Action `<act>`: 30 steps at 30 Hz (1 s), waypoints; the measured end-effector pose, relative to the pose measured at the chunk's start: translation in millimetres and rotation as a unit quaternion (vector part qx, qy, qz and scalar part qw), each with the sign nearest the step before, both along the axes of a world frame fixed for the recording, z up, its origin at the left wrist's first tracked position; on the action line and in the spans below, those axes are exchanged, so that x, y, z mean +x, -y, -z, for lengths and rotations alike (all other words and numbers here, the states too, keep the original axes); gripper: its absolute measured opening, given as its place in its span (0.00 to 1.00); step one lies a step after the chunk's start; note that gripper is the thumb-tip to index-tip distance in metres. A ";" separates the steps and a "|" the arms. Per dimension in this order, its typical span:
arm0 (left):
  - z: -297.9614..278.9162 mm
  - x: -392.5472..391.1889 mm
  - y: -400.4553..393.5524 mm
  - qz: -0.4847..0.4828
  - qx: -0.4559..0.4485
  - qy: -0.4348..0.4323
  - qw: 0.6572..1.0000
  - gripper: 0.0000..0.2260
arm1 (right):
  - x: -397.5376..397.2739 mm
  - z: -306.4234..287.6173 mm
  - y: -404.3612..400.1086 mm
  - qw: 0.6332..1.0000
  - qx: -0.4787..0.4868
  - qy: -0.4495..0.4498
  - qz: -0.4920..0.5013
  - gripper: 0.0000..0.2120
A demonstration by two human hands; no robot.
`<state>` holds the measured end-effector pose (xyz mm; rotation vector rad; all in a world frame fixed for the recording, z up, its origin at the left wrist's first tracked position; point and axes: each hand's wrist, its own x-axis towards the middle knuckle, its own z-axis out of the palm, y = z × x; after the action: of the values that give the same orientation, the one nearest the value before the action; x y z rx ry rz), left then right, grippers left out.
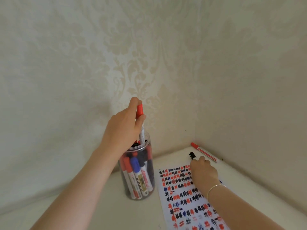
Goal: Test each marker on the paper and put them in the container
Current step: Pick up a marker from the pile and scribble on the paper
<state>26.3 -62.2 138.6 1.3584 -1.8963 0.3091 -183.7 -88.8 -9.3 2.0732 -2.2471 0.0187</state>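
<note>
The jar (137, 170) is nearly full of markers, and the paper (191, 196) is crowded with red, black and blue test marks; most of the job looks done; the left hand (123, 125) pinches a red-capped marker (140, 120), lowering it tip-down into the jar; the right hand (203, 170) grips a black marker (192, 155) at the paper's far edge; 1 red marker (204, 151) lies beyond, apparently untested.

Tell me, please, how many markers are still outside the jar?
3: a red-capped marker gripped above the jar, a black-capped one under the right hand, another red one lying beyond.
</note>
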 end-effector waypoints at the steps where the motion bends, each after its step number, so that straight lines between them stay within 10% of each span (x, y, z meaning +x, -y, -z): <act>1: -1.6 1.1 1.6 0.002 0.002 -0.004 1.000 0.11 | -1.0 -1.1 -0.7 1.000 -0.006 0.016 0.000 0.19; 10: -8.7 10.3 15.9 0.045 0.003 0.036 0.998 0.13 | -2.9 -23.4 -1.2 0.987 -0.025 0.160 -0.005 0.34; 16: -0.7 17.2 24.7 0.063 0.021 -0.076 0.995 0.12 | 8.6 -44.7 2.5 0.954 -0.048 0.292 -0.045 0.14; 23: -2.0 21.2 23.1 0.091 0.024 -0.141 0.985 0.11 | 50.7 -100.3 -2.2 0.742 0.024 0.667 -0.068 0.05; 30: -1.3 22.5 25.5 0.042 -0.049 -0.111 0.992 0.13 | 95.7 -137.8 23.2 0.858 0.019 0.496 -0.130 0.15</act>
<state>48.8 -87.7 140.0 1.1922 -1.7258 0.1973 -88.0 -112.0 128.5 2.7562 -2.3012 1.3611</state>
